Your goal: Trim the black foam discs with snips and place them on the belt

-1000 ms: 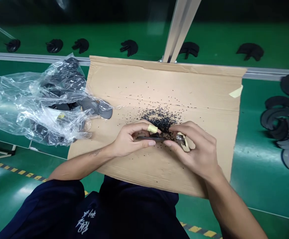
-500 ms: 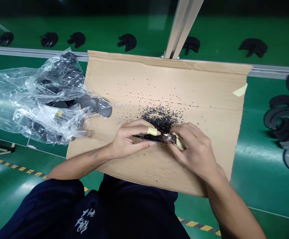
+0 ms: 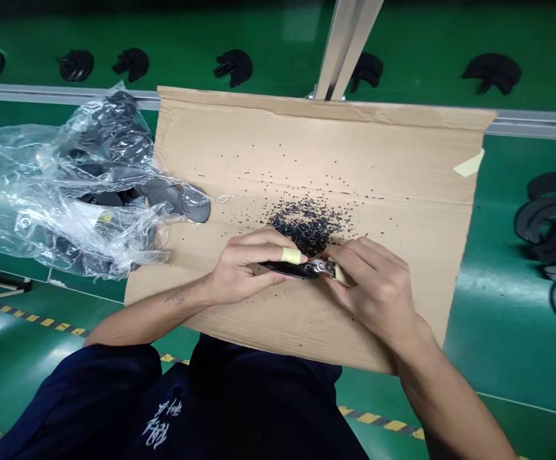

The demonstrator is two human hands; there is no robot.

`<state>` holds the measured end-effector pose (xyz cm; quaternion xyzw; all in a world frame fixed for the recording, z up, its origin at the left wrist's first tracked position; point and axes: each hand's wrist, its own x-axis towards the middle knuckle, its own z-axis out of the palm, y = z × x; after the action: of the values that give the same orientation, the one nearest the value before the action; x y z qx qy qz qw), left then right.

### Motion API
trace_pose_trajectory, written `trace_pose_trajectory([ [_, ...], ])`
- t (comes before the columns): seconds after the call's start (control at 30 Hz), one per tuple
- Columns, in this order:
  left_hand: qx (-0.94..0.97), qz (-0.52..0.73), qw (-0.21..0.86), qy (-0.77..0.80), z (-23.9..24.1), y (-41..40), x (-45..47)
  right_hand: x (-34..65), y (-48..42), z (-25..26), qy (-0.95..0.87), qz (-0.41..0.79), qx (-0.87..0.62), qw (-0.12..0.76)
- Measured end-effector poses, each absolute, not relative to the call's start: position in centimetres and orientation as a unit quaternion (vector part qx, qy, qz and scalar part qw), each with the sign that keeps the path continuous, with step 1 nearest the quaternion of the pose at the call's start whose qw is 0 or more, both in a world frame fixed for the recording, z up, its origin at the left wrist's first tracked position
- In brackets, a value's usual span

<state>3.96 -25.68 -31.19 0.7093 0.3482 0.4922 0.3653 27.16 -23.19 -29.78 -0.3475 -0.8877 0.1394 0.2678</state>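
My left hand [image 3: 246,268], with a yellow tape band on one finger, pinches a flat black plastic part [image 3: 287,269] held edge-on above a sheet of cardboard [image 3: 402,166]. My right hand [image 3: 376,287] is closed on a small metal cutter [image 3: 328,268] with pale handles, its tip against the part's right end. A heap of tiny black trimmings [image 3: 309,223] lies on the cardboard just beyond both hands.
A crumpled clear plastic bag [image 3: 43,191] with several black parts lies at the left. More black parts sit on the green belt [image 3: 278,45] behind a metal rail [image 3: 536,121], and a stack [image 3: 553,223] lies at the right. A metal post [image 3: 347,45] rises behind the cardboard.
My right hand has closed in on the part and turned the cutter so its tip meets the part's end. The view has shifted slightly.
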Motion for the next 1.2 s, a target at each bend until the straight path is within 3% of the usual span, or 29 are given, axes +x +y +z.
trace_pose_trajectory([
  [0.2, 0.707, 0.489, 0.378, 0.344, -31.3, -25.8, 4.0, 27.1, -23.4, -29.8, -0.900, 0.076, -0.346, 0.254],
  [0.4, 0.731, 0.469, 0.342, 0.360, -30.6, -25.5, 3.8, 27.5, -23.0, -29.9, -0.887, 0.144, -0.360, 0.248],
  [0.7, 0.823, 0.387, 0.211, 0.358, -30.4, -25.7, 3.9, 27.4, -22.6, -29.1, -0.901, -0.015, -0.389, 0.191],
  [1.0, 0.810, 0.405, 0.207, 0.370, -30.4, -25.7, 3.8, 26.5, -22.2, -25.9, -0.932, -0.067, -0.356, 0.005],
  [1.1, 0.768, 0.454, 0.226, 0.391, -30.5, -25.5, 3.7, 27.3, -21.9, -25.7, -0.935, 0.011, -0.352, 0.042],
  [1.2, 0.707, 0.500, 0.279, 0.416, -30.6, -25.3, 3.6, 28.3, -21.7, -26.5, -0.879, 0.168, -0.406, 0.184],
])
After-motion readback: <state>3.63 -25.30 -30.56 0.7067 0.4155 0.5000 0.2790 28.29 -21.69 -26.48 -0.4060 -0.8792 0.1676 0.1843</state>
